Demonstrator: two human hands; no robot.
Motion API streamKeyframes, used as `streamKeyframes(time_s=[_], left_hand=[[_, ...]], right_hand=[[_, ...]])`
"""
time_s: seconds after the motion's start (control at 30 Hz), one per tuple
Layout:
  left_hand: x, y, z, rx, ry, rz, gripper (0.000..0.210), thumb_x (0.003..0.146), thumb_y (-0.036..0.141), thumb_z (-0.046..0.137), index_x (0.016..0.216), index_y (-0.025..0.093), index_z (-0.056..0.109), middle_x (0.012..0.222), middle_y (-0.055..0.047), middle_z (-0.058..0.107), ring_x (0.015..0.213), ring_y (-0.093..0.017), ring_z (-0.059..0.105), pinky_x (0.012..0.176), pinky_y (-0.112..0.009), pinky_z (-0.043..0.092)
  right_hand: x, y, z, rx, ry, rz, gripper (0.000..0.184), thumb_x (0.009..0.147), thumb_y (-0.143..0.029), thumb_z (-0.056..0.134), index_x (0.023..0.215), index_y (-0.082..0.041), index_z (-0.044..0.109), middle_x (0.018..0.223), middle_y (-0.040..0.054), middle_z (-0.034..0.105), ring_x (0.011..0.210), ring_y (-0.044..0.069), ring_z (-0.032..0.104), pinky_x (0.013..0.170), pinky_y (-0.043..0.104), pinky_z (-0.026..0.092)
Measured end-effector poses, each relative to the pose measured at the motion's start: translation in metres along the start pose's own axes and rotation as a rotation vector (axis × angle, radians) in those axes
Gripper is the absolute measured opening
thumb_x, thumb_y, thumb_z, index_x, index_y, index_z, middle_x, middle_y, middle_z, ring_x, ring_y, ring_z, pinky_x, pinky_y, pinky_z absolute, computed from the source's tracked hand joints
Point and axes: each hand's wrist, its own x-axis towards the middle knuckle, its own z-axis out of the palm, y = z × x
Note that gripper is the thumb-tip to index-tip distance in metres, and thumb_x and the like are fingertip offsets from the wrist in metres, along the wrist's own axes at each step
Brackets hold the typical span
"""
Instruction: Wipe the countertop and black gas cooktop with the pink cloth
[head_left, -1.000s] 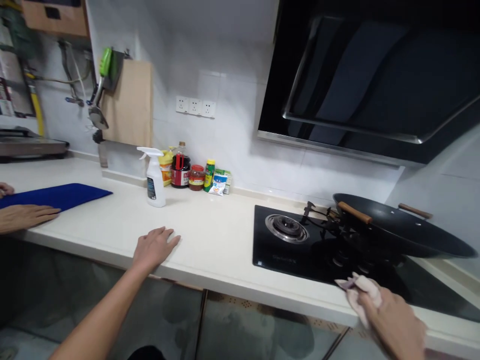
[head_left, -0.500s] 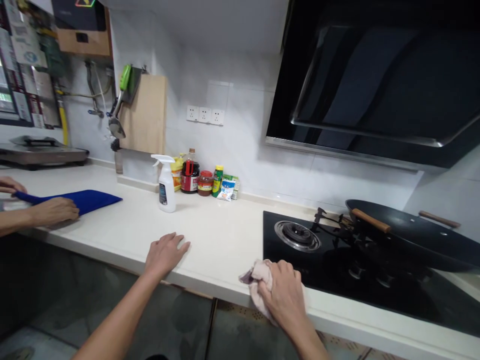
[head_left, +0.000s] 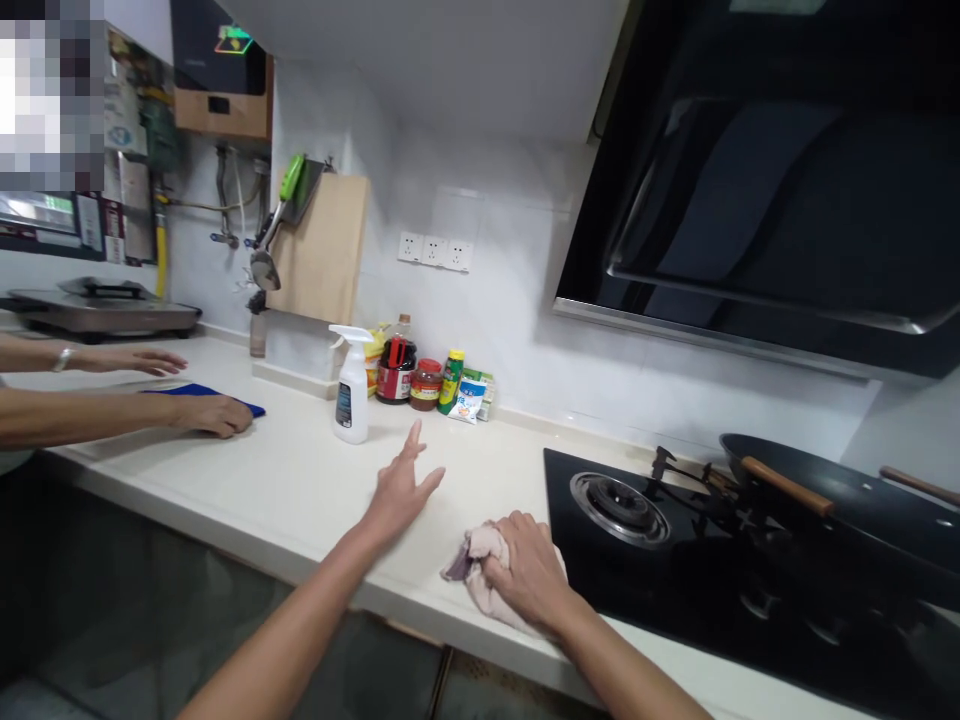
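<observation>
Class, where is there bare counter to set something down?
Bare counter lies between the blue cloth and the left hand, in front of the spray bottle; also between the left hand and the stove, behind the rag. Crowded: by the wall, with sauce bottle, jar and packet; the stove's right, under the wok.

There are 1 left hand point(head_left: 401, 492) and 1 right hand point(head_left: 534, 562) of the wearer, 2 co-worker's hands point(head_left: 217, 413), 1 pale cloth point(head_left: 471, 562), 1 blue cloth point(head_left: 196, 390), 1 spray bottle point(head_left: 352, 395), 1 red-lidded jar point(head_left: 426, 386), 1 wok point(head_left: 862, 495), 3 wall sockets point(head_left: 435, 251).
</observation>
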Motion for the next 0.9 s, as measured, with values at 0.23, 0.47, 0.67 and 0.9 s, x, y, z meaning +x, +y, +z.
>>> streamKeyframes(time_s=[0.23, 0.47, 0.67, 0.9], left_hand=[[0.054, 0.018, 0.041, -0.398, 0.031, 0.070, 0.085, 0.094, 0.035, 0.051, 0.164, 0.023, 0.004, 0.111, -0.008, 0.073, 0.098, -0.021, 0.068, 0.093, -0.038, 0.048], [0.083, 0.008, 0.074, -0.381, -0.018, 0.137, 0.089, 0.091, 0.029, 0.054, 0.164, 0.024, 0.004, 0.105, -0.005, 0.071, 0.087, -0.018, 0.066, 0.086, -0.035, 0.049], [0.070, -0.024, 0.098, -0.182, -0.249, 0.224, 0.067, 0.092, 0.028, 0.050, 0.157, 0.023, 0.035, 0.083, 0.000, 0.067, 0.074, -0.017, 0.062, 0.076, -0.031, 0.047], [0.066, -0.005, 0.086, -0.119, -0.278, 0.343, 0.079, 0.094, 0.030, 0.052, 0.164, 0.029, 0.015, 0.094, 0.000, 0.070, 0.075, -0.015, 0.062, 0.077, -0.030, 0.049]], right_hand=[[0.014, -0.003, 0.007, 0.030, -0.009, -0.015, 0.018, 0.086, -0.028, 0.055, 0.102, -0.024, 0.064, 0.099, 0.0035, 0.060, 0.097, 0.024, 0.050, 0.086, 0.037, 0.032], [0.025, -0.001, 0.019, 0.049, 0.030, -0.011, 0.018, 0.083, -0.024, 0.057, 0.101, -0.026, 0.062, 0.097, 0.0025, 0.060, 0.096, 0.024, 0.052, 0.086, 0.039, 0.035], [0.026, 0.008, 0.024, 0.141, -0.004, -0.024, 0.021, 0.078, -0.023, 0.059, 0.098, -0.028, 0.061, 0.097, 0.0029, 0.061, 0.094, 0.025, 0.054, 0.084, 0.040, 0.038], [0.023, 0.023, 0.023, 0.159, -0.098, -0.111, 0.036, 0.078, -0.030, 0.065, 0.114, -0.029, 0.062, 0.106, 0.0064, 0.061, 0.097, 0.029, 0.052, 0.086, 0.044, 0.039]])
